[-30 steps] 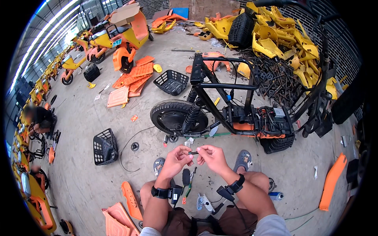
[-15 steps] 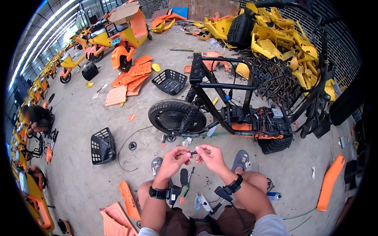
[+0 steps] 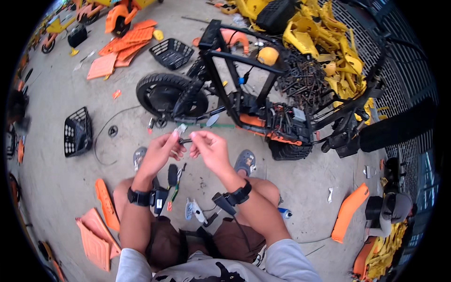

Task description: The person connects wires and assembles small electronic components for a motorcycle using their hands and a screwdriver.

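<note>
Both hands are raised in front of me, close together, over the floor between my feet and the scooter frame. A short, thin dark rod-like piece [image 3: 186,141] spans the gap between them, too small to tell its kind. One end is pinched by the fingers of my left hand [image 3: 164,149]; my right hand [image 3: 209,148] has the other end between thumb and fingertips. Below lie a dark brush-like part [image 3: 173,175] with green and yellow wires and a white-grey mechanical part [image 3: 195,211].
Beyond my feet stands a stripped black scooter frame [image 3: 249,58] with its rear wheel [image 3: 171,96]. Black baskets [image 3: 79,131], orange panels [image 3: 99,237] and a blue can [image 3: 285,213] lie around. Yellow shells [image 3: 324,42] are heaped behind. Another person [image 3: 392,211] is at right.
The view has swung to the right, so the scene sits further left and a person appears at the right edge. My hands still hold the dark piece between them.
</note>
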{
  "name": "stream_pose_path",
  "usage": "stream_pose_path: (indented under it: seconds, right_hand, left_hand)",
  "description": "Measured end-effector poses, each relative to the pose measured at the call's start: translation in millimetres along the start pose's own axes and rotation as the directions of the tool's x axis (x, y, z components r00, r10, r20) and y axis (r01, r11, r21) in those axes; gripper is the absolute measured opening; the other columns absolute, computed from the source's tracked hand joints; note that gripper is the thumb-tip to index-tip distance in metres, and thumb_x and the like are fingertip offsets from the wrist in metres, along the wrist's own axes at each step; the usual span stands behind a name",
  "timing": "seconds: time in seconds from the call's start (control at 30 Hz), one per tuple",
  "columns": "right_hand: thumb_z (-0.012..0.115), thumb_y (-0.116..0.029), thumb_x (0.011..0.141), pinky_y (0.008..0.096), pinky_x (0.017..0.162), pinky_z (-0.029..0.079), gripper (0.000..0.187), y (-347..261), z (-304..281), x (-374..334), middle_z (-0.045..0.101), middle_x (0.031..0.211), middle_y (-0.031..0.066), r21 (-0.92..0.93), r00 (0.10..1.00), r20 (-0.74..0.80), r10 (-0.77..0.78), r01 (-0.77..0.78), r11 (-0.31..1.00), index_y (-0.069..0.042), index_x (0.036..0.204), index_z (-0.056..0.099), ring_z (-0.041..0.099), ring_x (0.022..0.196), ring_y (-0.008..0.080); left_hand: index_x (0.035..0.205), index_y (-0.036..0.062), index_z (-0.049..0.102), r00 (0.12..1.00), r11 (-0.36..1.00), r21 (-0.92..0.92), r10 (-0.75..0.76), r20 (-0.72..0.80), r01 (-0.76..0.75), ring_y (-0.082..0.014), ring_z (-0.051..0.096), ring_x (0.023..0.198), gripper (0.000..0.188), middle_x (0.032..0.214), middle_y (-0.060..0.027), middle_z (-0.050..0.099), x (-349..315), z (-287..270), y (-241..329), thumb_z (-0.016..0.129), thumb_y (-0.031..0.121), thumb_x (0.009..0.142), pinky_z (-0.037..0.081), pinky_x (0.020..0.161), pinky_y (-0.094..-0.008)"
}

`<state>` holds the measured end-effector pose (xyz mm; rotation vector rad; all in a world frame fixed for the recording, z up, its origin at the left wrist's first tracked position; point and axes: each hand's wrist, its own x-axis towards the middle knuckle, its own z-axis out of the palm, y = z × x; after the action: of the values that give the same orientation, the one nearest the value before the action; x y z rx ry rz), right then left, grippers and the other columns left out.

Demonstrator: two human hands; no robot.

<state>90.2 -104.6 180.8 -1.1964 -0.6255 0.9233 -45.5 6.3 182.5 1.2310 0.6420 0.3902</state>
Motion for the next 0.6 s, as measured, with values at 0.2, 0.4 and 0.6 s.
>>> stream_pose_path:
  seconds: [0.2,0.4,0.6]
  right_hand:
    - [0.060,-0.017,0.092,0.0214,0.051,0.047,0.021,-3,-10,-5,0.061,0.068,0.0039,-0.047,0.998,-0.064,0.011,-0.014,0.999,0.003,0.096,0.062,0.057,0.056,0.0083]
    - [0.059,-0.019,0.092,0.0219,0.052,0.048,0.022,-5,-8,-2,0.062,0.069,0.0047,-0.021,0.998,-0.058,0.027,-0.028,0.999,0.003,0.096,0.063,0.059,0.057,0.0094]
    - [0.060,-0.019,0.092,0.0219,0.052,0.047,0.022,-2,-11,-2,0.062,0.069,0.0044,-0.045,0.999,-0.043,0.004,-0.006,0.999,0.003,0.095,0.063,0.059,0.057,0.0093]
  left_hand:
    - [0.099,-0.0017,0.060,0.989,0.993,0.041,0.108,0.100,-0.113,-0.0108,0.060,0.070,0.023,0.083,-0.0047,0.063,0,9,-3,0.062,0.020,0.091,0.049,0.060,-0.0253]
    - [0.104,-0.0008,0.058,0.995,0.997,0.056,0.039,0.093,-0.044,-0.0108,0.060,0.075,0.028,0.091,-0.0057,0.062,8,4,-5,0.060,0.024,0.091,0.049,0.060,-0.0253]
    - [0.095,-0.0010,0.059,0.967,0.947,0.197,0.245,0.069,-0.254,-0.0109,0.059,0.069,0.034,0.075,-0.0050,0.061,-1,15,-5,0.050,0.032,0.096,0.047,0.058,-0.0245]
